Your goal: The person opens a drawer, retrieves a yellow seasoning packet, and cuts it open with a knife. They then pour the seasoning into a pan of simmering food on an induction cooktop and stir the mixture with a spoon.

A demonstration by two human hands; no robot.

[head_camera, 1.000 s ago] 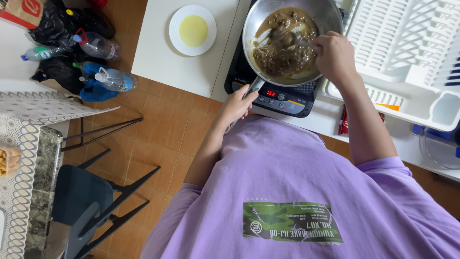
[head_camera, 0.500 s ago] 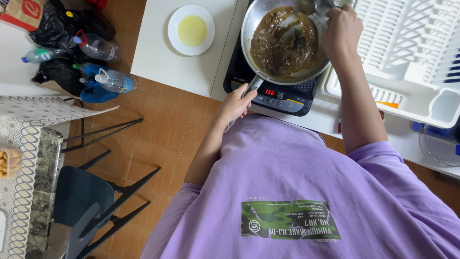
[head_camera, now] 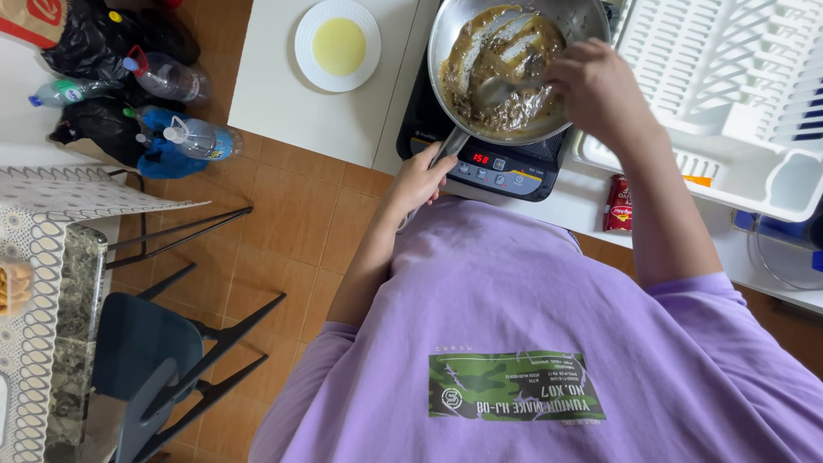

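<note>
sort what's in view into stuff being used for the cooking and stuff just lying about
In use: frying pan, spoon, induction cooktop, left hand, right hand.
Lying about: plate, dish rack, plastic bottles, chair.

Steel frying pan of brown sauce on a black cooker, with a metal spoon in it

The round, shiny steel frying pan (head_camera: 514,73) sits level on a black induction cooker (head_camera: 506,167) with a lit red display, its grey handle (head_camera: 446,153) angled down-left towards the cooker's front edge. A thick, lumpy brown sauce (head_camera: 506,86) covers most of the base, streaked with bare metal tracks near the upper left. The metal spoon (head_camera: 501,86) lies with its bowl in the sauce near the middle, its handle running right
</note>
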